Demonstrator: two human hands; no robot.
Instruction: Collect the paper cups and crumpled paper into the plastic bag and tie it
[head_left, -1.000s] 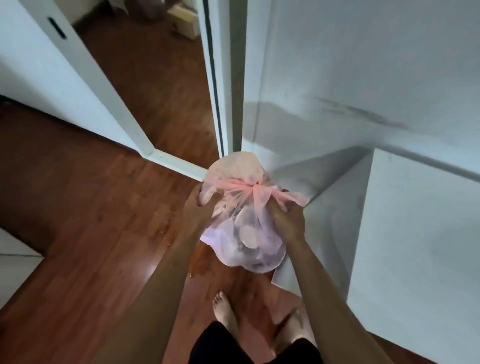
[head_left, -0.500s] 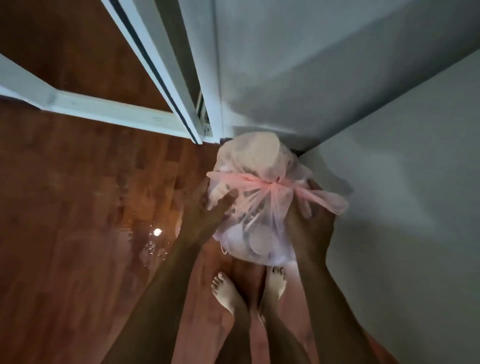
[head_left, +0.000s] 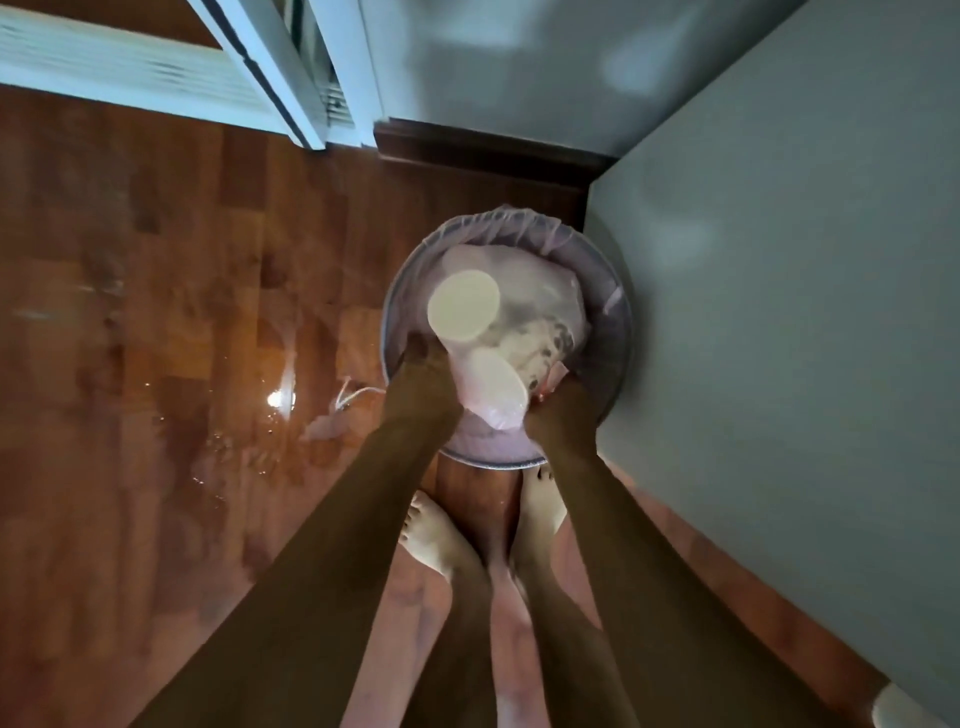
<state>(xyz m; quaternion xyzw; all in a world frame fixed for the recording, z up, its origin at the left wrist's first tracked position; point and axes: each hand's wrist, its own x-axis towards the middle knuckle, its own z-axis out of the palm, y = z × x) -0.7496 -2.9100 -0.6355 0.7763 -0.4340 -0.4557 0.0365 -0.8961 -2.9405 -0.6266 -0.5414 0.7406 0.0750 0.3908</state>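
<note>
Down at the near rim of a round waste bin (head_left: 621, 332), the person's two hands meet a filled plastic bag (head_left: 550, 301). On the left hand (head_left: 423, 374) the fingers (head_left: 415, 347) curl against the bag's left side, beside a paper cup (head_left: 463, 305) whose pale round end faces the camera; on the right hand (head_left: 563, 410) the fingers are tucked under the bag's lower right edge and mostly hidden, so I cannot tell exactly how they lie, though the hand appears to grip the thin pink film there. Between the two hands a second cup (head_left: 496, 382) lies on its side inside the translucent bag, and behind it is crumpled paper (head_left: 535, 340) with dark specks. The bag sits in the mouth of the bin, which has its own pale liner (head_left: 498, 221) stretched over the far rim. Both bare forearms reach down from the bottom of the view, and two bare feet (head_left: 431, 535) stand on the floor just before the bin. The bin stands on a glossy reddish wooden floor (head_left: 156, 312), in a corner near a grey wall (head_left: 779, 312) at right and a dark skirting board (head_left: 483, 150) behind. A white door frame (head_left: 291, 88) crosses the top left, and a lamp's glare (head_left: 280, 399) shines on the boards to the left of the bin.
</note>
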